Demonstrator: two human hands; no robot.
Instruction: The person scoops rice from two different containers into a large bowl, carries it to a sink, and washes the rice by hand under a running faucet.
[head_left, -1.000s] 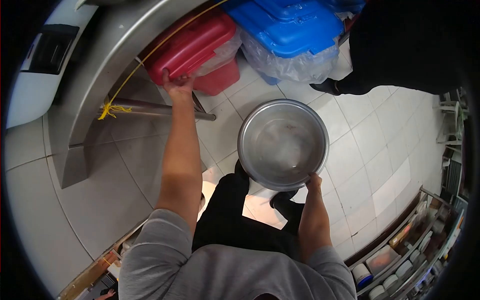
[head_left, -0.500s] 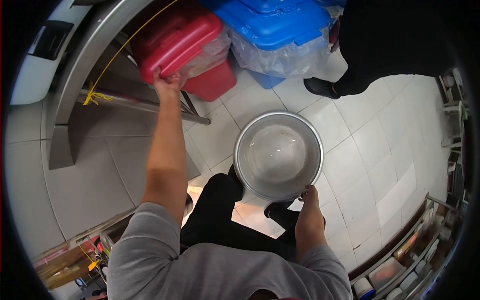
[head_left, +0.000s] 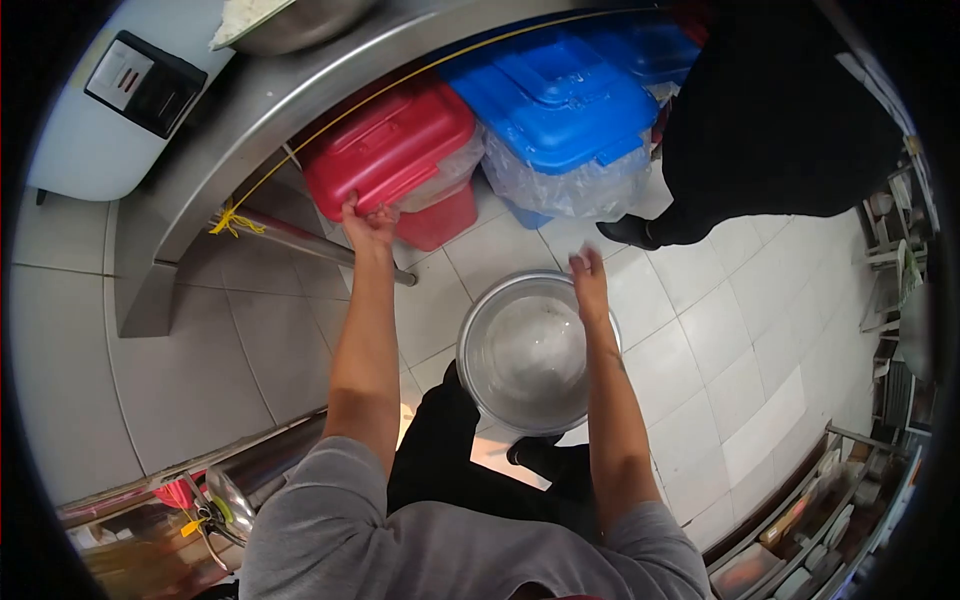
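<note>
At the red bin (head_left: pixel 440 222), the left arm (head_left: pixel 365 340) reaches out nearly straight, its left hand (head_left: pixel 370 224) gripping the lid (head_left: pixel 390 135) by its edge. The right arm (head_left: pixel 612 400) stretches over one side of the bowl (head_left: pixel 528 352); the right hand (head_left: pixel 590 279), loosely open with fingertips forward, extends past the far rim. The bowl sits between both arms.

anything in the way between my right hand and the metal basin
Nothing visible: the right hand appears in front of the metal basin, overlapping its rim, though the view doesn't settle whether they touch. The left hand is off to the side, at the edge of the red lid.
</note>
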